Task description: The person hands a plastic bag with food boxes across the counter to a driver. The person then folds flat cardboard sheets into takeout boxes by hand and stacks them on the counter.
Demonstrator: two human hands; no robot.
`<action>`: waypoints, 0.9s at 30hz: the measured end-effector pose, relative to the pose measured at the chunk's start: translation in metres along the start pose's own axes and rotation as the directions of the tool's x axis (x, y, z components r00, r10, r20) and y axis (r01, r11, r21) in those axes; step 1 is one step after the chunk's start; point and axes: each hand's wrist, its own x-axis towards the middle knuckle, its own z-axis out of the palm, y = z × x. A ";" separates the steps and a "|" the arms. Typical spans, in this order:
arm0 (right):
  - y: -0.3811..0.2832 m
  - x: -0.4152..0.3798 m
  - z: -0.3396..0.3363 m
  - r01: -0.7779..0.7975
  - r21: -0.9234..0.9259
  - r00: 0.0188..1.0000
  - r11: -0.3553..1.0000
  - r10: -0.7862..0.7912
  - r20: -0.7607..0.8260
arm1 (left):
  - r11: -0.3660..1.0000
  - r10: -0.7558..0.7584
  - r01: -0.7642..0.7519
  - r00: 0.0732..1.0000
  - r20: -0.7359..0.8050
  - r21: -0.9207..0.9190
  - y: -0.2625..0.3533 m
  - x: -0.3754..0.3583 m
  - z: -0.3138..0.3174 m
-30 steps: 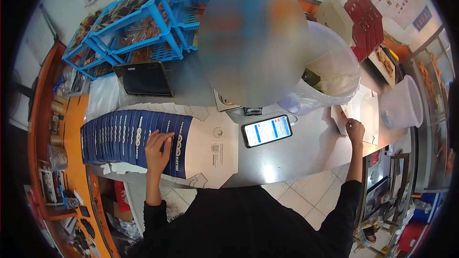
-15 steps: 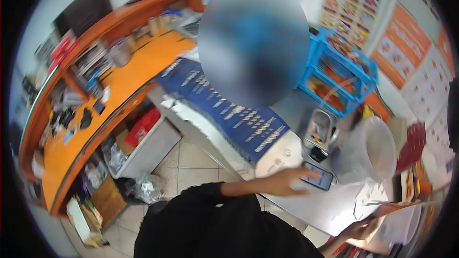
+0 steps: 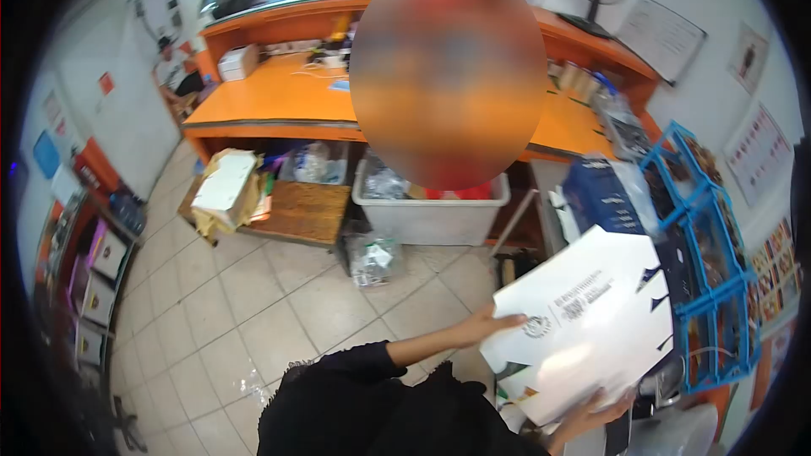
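Observation:
A large white printed cardboard sheet [image 3: 591, 321] with angled, notched edges is held up in front of me at the right. It carries a round logo, lines of print and a square code. My left hand [image 3: 483, 327] grips its left edge, thumb on top and fingers underneath. At the lower edge, my right hand [image 3: 593, 415] is closed on the sheet, with part of its fingers hidden. Beyond the sheet, dark blue printed sheets [image 3: 601, 198] lie on the metal table, partly covered by it.
Blue stacked baskets [image 3: 714, 287] stand along the right side. An orange counter [image 3: 270, 101] crosses the back, with a grey bin [image 3: 431, 218] below it. Near the bin, a clear plastic bag [image 3: 373, 260] lies on the tiled floor. A person [image 3: 176, 72] sits far left.
My view has swung left. My left hand has gone from above the phone to a grip on the white sheet. My right hand has brought the sheet up from the lower right.

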 end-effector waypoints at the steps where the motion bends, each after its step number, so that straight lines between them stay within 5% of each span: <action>1: -0.004 0.000 0.009 -0.233 0.119 0.972 0.965 0.230 0.038 | 1.000 0.016 -0.016 0.999 -0.051 -0.009 0.006 -0.016 -0.026; 2: -0.002 0.001 0.020 -0.524 0.400 0.851 0.752 0.443 0.281 | 1.000 0.027 -0.027 0.995 -0.093 0.000 0.010 -0.032 -0.049; 3: 0.001 -0.002 0.031 -0.762 0.524 0.645 0.381 0.518 0.561 | 1.000 0.000 -0.003 0.985 -0.174 -0.019 0.014 -0.048 -0.070; 5: 0.003 -0.014 0.056 -0.882 0.467 0.471 0.063 0.152 0.869 | 1.000 -0.007 -0.001 0.960 -0.279 -0.031 0.019 -0.072 -0.107; 9: -0.018 -0.025 0.102 -0.915 0.358 0.360 0.183 -0.024 0.933 | 0.989 0.042 0.036 0.865 -0.500 0.146 0.030 -0.100 -0.155; 11: -0.055 -0.012 0.106 -0.848 0.464 0.437 0.254 -0.159 0.885 | 0.963 0.003 0.127 0.877 -0.481 0.237 0.035 -0.105 -0.184; 15: -0.097 0.017 0.138 -0.905 0.356 0.347 0.234 -0.079 0.934 | 0.948 0.045 0.106 0.890 -0.454 0.301 0.048 -0.097 -0.215; 18: -0.073 0.029 0.206 -0.873 0.401 0.371 0.279 -0.153 0.916 | 0.934 0.056 0.128 0.870 -0.489 0.334 0.056 -0.079 -0.233; 21: -0.068 0.056 0.234 -0.742 0.354 0.300 0.570 -0.190 0.935 | 0.934 0.069 0.101 0.890 -0.451 0.343 0.066 -0.049 -0.256; 22: -0.075 0.052 0.249 -0.774 0.493 0.421 0.397 -0.259 0.869 | 0.947 0.077 0.081 0.882 -0.466 0.310 0.056 -0.032 -0.275; 23: -0.071 0.051 0.270 -0.630 0.658 0.564 0.413 -0.340 0.753 | 0.949 0.078 0.079 0.880 -0.469 0.306 0.047 -0.014 -0.288; 25: -0.086 0.061 0.288 -0.469 0.732 0.675 0.495 -0.334 0.658 | 0.972 0.109 0.053 0.764 -0.636 0.230 0.024 0.022 -0.306; 26: -0.107 0.071 0.281 -0.338 0.745 0.697 0.575 -0.380 0.609 | 0.832 0.309 0.202 0.606 -0.733 0.517 0.018 0.035 -0.299; 27: -0.117 0.078 0.286 -0.189 0.781 0.714 0.595 -0.462 0.526 | 0.729 0.348 0.420 0.455 -0.820 0.541 0.006 0.046 -0.287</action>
